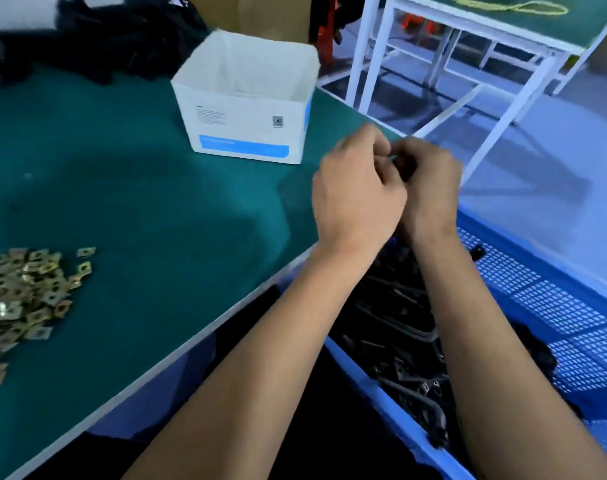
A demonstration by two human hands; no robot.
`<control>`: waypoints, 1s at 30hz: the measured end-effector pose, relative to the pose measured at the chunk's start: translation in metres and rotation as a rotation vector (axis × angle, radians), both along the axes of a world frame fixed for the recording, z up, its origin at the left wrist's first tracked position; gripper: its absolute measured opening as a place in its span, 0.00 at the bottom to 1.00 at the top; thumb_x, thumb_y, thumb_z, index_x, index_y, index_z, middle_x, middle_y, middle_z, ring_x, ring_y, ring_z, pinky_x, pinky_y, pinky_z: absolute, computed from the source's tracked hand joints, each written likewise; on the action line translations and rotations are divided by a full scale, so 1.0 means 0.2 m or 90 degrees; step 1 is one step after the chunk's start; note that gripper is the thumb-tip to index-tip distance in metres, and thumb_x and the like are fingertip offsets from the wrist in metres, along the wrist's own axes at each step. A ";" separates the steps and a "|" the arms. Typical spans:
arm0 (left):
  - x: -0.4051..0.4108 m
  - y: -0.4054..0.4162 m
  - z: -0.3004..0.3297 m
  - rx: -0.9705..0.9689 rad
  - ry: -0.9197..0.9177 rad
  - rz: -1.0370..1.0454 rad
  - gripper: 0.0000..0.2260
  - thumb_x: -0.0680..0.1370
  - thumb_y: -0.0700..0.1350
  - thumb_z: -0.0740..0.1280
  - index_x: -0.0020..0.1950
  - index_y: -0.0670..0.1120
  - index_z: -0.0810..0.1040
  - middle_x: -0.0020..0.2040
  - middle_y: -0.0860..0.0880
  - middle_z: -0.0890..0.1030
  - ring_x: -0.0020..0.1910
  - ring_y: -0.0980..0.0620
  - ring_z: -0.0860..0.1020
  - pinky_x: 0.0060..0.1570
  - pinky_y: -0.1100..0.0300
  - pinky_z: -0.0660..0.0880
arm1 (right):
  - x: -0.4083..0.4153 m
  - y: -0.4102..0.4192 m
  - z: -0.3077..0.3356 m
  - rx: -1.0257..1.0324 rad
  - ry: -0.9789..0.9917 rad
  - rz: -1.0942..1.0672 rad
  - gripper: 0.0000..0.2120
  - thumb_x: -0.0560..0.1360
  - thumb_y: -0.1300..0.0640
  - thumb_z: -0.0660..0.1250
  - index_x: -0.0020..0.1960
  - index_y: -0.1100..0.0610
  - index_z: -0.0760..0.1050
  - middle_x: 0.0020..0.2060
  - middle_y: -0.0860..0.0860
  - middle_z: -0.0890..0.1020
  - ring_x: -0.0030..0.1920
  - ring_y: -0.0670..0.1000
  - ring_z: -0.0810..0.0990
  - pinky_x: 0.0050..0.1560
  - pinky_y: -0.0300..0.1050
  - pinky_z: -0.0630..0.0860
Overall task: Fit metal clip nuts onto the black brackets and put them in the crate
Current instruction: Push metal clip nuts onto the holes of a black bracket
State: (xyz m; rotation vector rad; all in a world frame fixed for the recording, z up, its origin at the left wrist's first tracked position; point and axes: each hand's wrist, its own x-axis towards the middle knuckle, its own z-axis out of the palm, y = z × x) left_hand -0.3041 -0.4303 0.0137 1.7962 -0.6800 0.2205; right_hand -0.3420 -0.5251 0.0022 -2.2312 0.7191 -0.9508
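Observation:
My left hand (357, 188) and my right hand (430, 185) meet above the table's right edge, fingers curled around a small black bracket (404, 166) that is mostly hidden between them. Whether a clip nut sits on it cannot be seen. A pile of brass-coloured metal clip nuts (25, 299) lies on the green table (139, 202) at the left. Below my forearms, a blue crate (554, 306) holds several black brackets (399, 323).
An open white cardboard box (246, 98) stands on the table behind my hands. A dark heap of black parts (104, 39) lies at the table's far edge. A white-framed bench (468, 46) stands beyond on the blue floor.

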 end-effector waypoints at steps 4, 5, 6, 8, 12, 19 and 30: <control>0.34 0.42 0.11 -0.044 0.046 0.143 0.08 0.71 0.37 0.65 0.44 0.48 0.79 0.37 0.56 0.81 0.41 0.53 0.81 0.45 0.54 0.77 | 0.40 0.42 0.13 -0.006 -0.026 0.179 0.07 0.72 0.58 0.69 0.44 0.47 0.83 0.27 0.41 0.75 0.29 0.38 0.72 0.32 0.29 0.62; 0.43 0.53 0.12 -0.028 0.050 0.185 0.08 0.71 0.38 0.65 0.43 0.50 0.79 0.36 0.57 0.80 0.41 0.55 0.80 0.45 0.58 0.76 | 0.50 0.52 0.14 -0.007 -0.012 0.220 0.08 0.73 0.59 0.68 0.44 0.48 0.83 0.28 0.41 0.75 0.29 0.39 0.72 0.33 0.30 0.63; 0.52 0.67 0.12 -0.010 0.043 0.233 0.07 0.71 0.39 0.66 0.43 0.51 0.78 0.35 0.58 0.79 0.41 0.56 0.80 0.44 0.62 0.74 | 0.61 0.66 0.15 0.002 0.004 0.269 0.09 0.73 0.61 0.67 0.44 0.49 0.83 0.29 0.42 0.75 0.30 0.40 0.71 0.33 0.32 0.63; 0.69 0.94 0.11 0.027 0.049 0.304 0.06 0.72 0.40 0.67 0.42 0.52 0.78 0.36 0.59 0.78 0.42 0.56 0.78 0.43 0.64 0.70 | 0.80 0.93 0.14 -0.025 0.054 0.365 0.10 0.73 0.63 0.64 0.41 0.49 0.79 0.30 0.44 0.75 0.34 0.45 0.72 0.35 0.38 0.64; 0.96 1.48 0.04 0.122 0.086 0.432 0.04 0.73 0.44 0.67 0.45 0.53 0.79 0.42 0.56 0.80 0.45 0.53 0.76 0.44 0.61 0.67 | 1.10 1.43 0.11 -0.138 0.173 0.495 0.06 0.74 0.61 0.62 0.47 0.57 0.78 0.42 0.55 0.83 0.45 0.60 0.82 0.42 0.53 0.75; 1.31 2.27 -0.09 0.225 0.170 0.641 0.10 0.72 0.39 0.66 0.52 0.45 0.81 0.53 0.45 0.83 0.58 0.43 0.78 0.55 0.54 0.73 | 1.63 2.15 0.05 -0.277 0.253 0.623 0.26 0.75 0.60 0.68 0.73 0.52 0.71 0.68 0.58 0.69 0.70 0.62 0.66 0.63 0.54 0.72; 1.68 2.49 -0.10 0.010 0.342 0.600 0.06 0.74 0.38 0.60 0.38 0.46 0.71 0.41 0.47 0.78 0.43 0.44 0.81 0.38 0.58 0.78 | 2.09 2.38 0.04 -0.593 0.283 0.542 0.10 0.77 0.69 0.65 0.57 0.63 0.79 0.50 0.57 0.75 0.69 0.63 0.64 0.50 0.52 0.76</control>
